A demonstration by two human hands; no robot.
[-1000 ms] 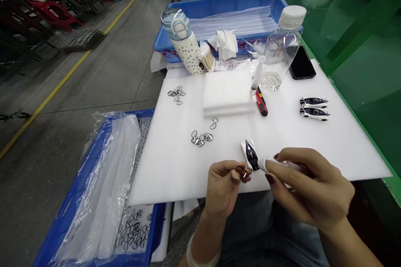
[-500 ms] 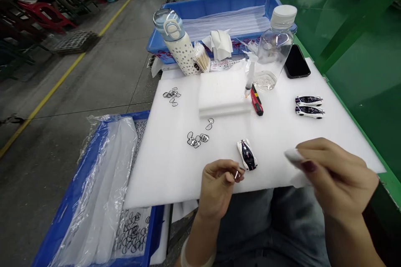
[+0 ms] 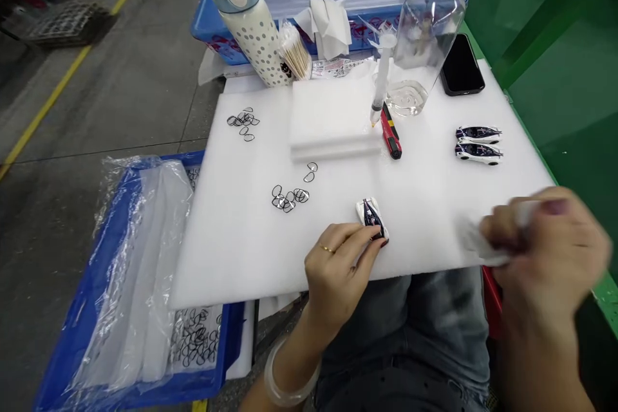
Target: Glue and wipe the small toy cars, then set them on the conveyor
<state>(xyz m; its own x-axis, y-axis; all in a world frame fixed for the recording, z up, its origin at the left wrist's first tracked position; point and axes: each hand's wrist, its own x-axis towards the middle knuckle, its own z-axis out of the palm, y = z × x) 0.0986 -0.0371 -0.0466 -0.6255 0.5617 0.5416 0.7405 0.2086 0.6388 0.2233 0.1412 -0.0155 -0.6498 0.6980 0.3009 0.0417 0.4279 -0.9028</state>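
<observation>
My left hand (image 3: 338,264), with a ring on one finger, reaches in from below, its thumb and fingers pinched at the near end of a small white and dark toy car (image 3: 369,214). The fingertips cover that end, and any small piece between them is hidden. Over the board's right edge, my right hand (image 3: 555,244) is closed in a fist around a white cloth or tissue (image 3: 476,239), blurred by motion. Two similar toy cars (image 3: 477,153) sit side by side farther back. Left of the nearest car lie several thin black rings (image 3: 290,198).
On the white foam board (image 3: 232,238) are a foam block (image 3: 335,109), syringe (image 3: 381,80), red cutter (image 3: 391,132), clear bottle (image 3: 425,32), phone (image 3: 462,64) and more rings (image 3: 244,118). A dotted flask (image 3: 255,38) and cotton swabs (image 3: 295,55) stand behind. A blue tray (image 3: 232,341) is lower left.
My left hand, which held a small dark shiny piece beside the car, has moved onto the car's near end. My right hand has shifted right with the white cloth. The view has tilted downward.
</observation>
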